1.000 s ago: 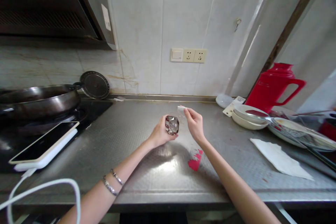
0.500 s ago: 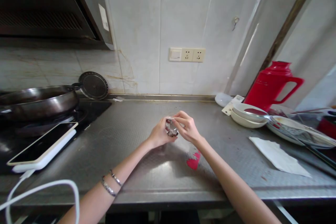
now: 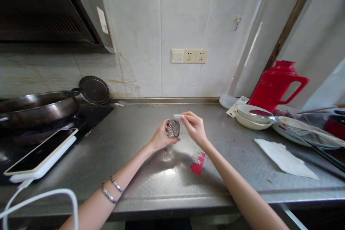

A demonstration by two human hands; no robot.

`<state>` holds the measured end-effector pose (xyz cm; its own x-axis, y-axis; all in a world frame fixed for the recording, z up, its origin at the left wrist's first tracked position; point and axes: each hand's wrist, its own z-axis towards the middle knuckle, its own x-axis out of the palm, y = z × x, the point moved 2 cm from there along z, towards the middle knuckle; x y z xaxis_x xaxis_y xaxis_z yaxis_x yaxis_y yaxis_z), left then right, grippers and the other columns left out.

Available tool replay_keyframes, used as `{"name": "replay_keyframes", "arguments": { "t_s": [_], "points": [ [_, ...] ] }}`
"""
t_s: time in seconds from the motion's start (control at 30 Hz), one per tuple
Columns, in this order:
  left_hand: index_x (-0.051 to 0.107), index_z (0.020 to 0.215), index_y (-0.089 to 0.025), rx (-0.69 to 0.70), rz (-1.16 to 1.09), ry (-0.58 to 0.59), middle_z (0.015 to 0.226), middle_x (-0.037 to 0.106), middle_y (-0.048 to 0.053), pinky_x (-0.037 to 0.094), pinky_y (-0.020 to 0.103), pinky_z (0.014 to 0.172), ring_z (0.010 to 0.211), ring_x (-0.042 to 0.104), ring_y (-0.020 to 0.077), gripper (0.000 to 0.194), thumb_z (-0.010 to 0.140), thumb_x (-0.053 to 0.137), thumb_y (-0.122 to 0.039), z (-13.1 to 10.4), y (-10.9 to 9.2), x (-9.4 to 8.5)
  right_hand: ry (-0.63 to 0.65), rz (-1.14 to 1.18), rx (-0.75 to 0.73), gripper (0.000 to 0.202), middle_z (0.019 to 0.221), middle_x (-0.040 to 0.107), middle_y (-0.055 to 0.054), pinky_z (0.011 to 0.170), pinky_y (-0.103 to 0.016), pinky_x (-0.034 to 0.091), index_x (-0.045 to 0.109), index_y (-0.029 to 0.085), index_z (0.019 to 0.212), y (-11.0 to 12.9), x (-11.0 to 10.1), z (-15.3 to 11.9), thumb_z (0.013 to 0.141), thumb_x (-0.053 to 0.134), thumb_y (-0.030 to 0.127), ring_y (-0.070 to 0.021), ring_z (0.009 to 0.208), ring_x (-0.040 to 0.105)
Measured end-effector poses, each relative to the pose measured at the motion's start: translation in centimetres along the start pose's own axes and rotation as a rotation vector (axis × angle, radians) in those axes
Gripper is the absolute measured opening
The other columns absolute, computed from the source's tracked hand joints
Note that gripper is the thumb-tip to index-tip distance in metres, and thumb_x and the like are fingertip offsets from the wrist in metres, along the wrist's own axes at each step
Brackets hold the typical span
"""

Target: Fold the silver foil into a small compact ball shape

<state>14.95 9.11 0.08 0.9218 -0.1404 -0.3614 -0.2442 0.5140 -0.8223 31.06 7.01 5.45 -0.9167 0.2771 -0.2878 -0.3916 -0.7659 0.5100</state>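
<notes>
My left hand (image 3: 160, 137) is wrapped round a small clear glass (image 3: 173, 128), its facets showing grey and shiny, held above the metal counter. Just beyond and to the right of the glass's rim, my right hand (image 3: 194, 126) pinches a small white strip (image 3: 178, 116), which looks like paper or a label. The strip's left end is close to the glass; whether it touches cannot be made out. On the counter below my right wrist lies a torn-looking red patch (image 3: 197, 165).
At left, a steel pan (image 3: 40, 107) sits on the stove, with a phone (image 3: 40, 151) on a white block, cabled. To the right are a white napkin (image 3: 284, 160), stacked bowls (image 3: 254, 116), a patterned plate (image 3: 293, 133) and a red thermos jug (image 3: 275, 86).
My right hand has moved slightly right, off the glass, and the white strip now shows in its fingers. The glass has turned a little in my left hand. The whole view has shifted slightly.
</notes>
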Motion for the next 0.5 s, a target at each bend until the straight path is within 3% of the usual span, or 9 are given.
{"name": "replay_keyframes", "arguments": {
  "t_s": [0.1,0.27,0.5],
  "points": [
    [0.045,0.119,-0.017,-0.008,-0.034,0.041,0.110,0.062,0.009,0.049,0.034,0.084,0.096,0.061,0.0222,0.076,0.053,0.083,-0.025,-0.2,-0.3,0.5,-0.096,-0.061,0.027,0.028,0.080,0.064,-0.007,0.068,-0.028,0.047,0.070,0.018,0.074,-0.4,0.2,0.0,0.090,0.052,0.032,-0.0167,0.073,0.060],
    [0.047,0.119,-0.017,-0.028,-0.039,0.030,0.107,0.064,0.008,0.050,0.035,0.082,0.094,0.063,0.0223,0.074,0.053,0.082,-0.023,-0.5,-0.3,1.1,0.094,-0.068,-0.066,0.027,0.077,0.061,-0.005,0.065,-0.028,0.047,0.070,0.019,0.075,-0.2,1.5,-0.7,0.091,0.050,0.029,-0.0157,0.071,0.058],
    [0.050,0.117,-0.016,-0.062,-0.061,-0.010,0.105,0.066,0.008,0.051,0.033,0.079,0.091,0.064,0.0214,0.070,0.056,0.082,-0.028,-0.4,-0.1,1.1,0.072,-0.165,-0.165,0.025,0.077,0.057,-0.007,0.068,-0.030,0.047,0.069,0.019,0.080,-0.1,1.7,-1.3,0.091,0.047,0.022,-0.0174,0.074,0.055]
  ]
}}
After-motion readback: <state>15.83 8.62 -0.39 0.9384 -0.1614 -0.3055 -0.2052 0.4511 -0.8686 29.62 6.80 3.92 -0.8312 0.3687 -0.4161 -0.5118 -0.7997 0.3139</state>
